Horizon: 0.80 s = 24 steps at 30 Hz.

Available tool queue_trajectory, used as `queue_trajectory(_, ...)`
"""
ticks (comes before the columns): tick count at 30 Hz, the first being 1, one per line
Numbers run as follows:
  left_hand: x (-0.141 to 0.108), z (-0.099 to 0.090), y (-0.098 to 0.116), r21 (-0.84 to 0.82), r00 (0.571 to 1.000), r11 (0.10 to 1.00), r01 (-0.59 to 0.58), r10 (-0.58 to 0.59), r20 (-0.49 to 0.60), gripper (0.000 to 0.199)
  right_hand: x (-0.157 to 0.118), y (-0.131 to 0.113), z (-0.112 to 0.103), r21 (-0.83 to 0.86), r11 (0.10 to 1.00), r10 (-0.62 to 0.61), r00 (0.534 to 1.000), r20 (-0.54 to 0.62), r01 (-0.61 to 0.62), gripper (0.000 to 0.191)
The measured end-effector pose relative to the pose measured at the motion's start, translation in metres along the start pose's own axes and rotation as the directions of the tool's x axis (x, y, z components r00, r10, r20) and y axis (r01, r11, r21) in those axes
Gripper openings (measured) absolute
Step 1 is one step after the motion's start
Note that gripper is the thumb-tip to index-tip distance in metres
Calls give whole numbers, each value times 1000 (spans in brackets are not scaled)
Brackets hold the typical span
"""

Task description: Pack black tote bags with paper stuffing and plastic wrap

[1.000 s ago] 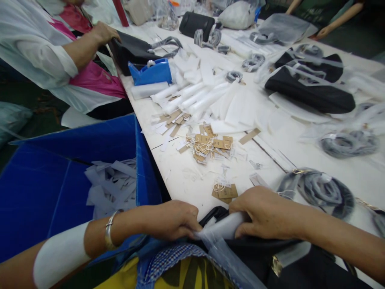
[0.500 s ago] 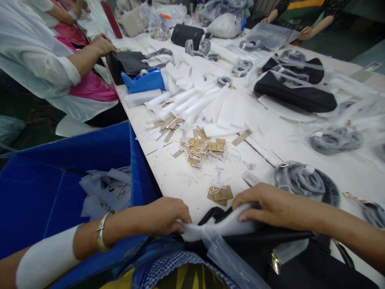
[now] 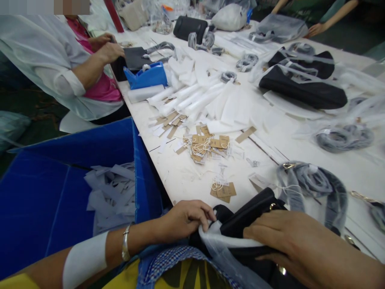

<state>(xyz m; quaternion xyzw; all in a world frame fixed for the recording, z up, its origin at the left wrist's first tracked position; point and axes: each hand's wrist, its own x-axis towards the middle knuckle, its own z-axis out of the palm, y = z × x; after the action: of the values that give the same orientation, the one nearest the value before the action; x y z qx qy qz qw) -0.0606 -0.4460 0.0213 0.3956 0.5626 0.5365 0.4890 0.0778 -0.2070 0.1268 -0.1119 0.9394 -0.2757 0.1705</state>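
A black bag [image 3: 255, 204] with gold fittings lies at the table's front edge, close to my body. White foam wrap [image 3: 231, 241] and a strip of clear plastic [image 3: 224, 263] run along its top. My left hand [image 3: 192, 218] pinches the wrap at its left end. My right hand [image 3: 279, 237] has its fingers closed over the bag's edge and the wrap, its fingertips partly hidden. Brown tags [image 3: 224, 192] with white string lie just beyond the bag. A coiled strap in plastic [image 3: 313, 182] rests beyond my right hand.
On the left stands a blue bin [image 3: 30, 192] holding white strips. A person in white [image 3: 45, 56] works at the far left beside a blue tape dispenser [image 3: 147, 76]. Foam sheets, tags, black bags [image 3: 300, 88] and coiled straps cover the table. Another person's hand [image 3: 315, 30] is at the back right.
My right hand has turned and moved down over the bag, and more of its black top shows. My left hand has shifted right along the wrap. The view has moved slightly.
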Motion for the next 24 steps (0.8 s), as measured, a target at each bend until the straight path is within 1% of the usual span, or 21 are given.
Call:
queue_trajectory(1, 1, 4, -2, -161, 997, 985, 67, -73, -26, 11, 1, 3, 0, 44, 999, 10, 999, 38, -11, 14)
queue_trajectory(2, 1, 7, -4, -301, 987, 944, 138, -157, -40, 6, 3, 7, -2, 90, 996, 20, 997, 76, -27, 18)
queue_trajectory(3, 0, 8, -3, -408, 970, 890, 204, -240, -37, 12, 6, 12, -3, 126, 991, 33, 994, 101, -46, 23)
queue_trajectory(4, -1, 8, -2, -476, 949, 839, 263, -313, -26, 23, 10, 17, -5, 148, 987, 49, 993, 104, -64, 30)
queue_trajectory(5, -3, 8, 0, -507, 928, 802, 316, -373, -13, 31, 14, 22, -7, 151, 986, 58, 993, 100, -73, 36)
queue_trajectory(6, -6, 8, 3, -507, 911, 786, 352, -411, -5, 38, 19, 26, -8, 132, 988, 64, 994, 87, -75, 42)
queue_trajectory(7, -9, 7, 6, -484, 907, 795, 366, -421, -5, 43, 23, 31, -9, 94, 993, 64, 996, 69, -70, 46)
queue_trajectory(9, -16, 10, 10, -357, 927, 870, 339, -375, -34, 52, 33, 41, -8, 12, 999, 49, 998, 29, -49, 52)
queue_trajectory(11, -22, 17, 11, -115, 956, 954, 275, -285, -71, 65, 42, 52, -3, -2, 999, 51, 999, 17, -51, 53)
queue_trajectory(12, -25, 21, 9, 23, 966, 969, 246, -243, -93, 71, 47, 57, 2, 29, 998, 63, 998, 30, -64, 52)
queue_trajectory(14, -28, 30, 6, 263, 975, 942, 208, -179, -131, 76, 55, 68, 14, 117, 990, 75, 996, 51, -81, 48)
queue_trajectory(15, -29, 34, 4, 350, 978, 918, 188, -144, -148, 75, 59, 71, 21, 148, 986, 74, 997, 33, -78, 45)
queue_trajectory(16, -30, 38, 2, 417, 980, 893, 169, -109, -165, 74, 62, 74, 28, 160, 984, 78, 997, -7, -76, 42)
queue_trajectory(18, -32, 44, 0, 535, 980, 833, 139, -37, -198, 70, 65, 72, 38, 107, 990, 108, 981, -161, -91, 39)
queue_trajectory(19, -32, 47, -2, 594, 976, 794, 130, 4, -219, 67, 64, 69, 41, 51, 993, 120, 959, -258, -111, 37)
queue_trajectory(20, -33, 50, -3, 651, 969, 748, 127, 47, -243, 63, 62, 63, 42, -9, 991, 119, 926, -357, -131, 34)
queue_trajectory(22, -35, 55, -8, 747, 948, 651, 136, 133, -289, 56, 52, 47, 41, -112, 980, 82, 841, -535, -166, 30)
queue_trajectory(24, -37, 59, -14, 805, 927, 577, 139, 211, -311, 56, 32, 25, 40, -149, 967, 65, 765, -640, -207, 31)
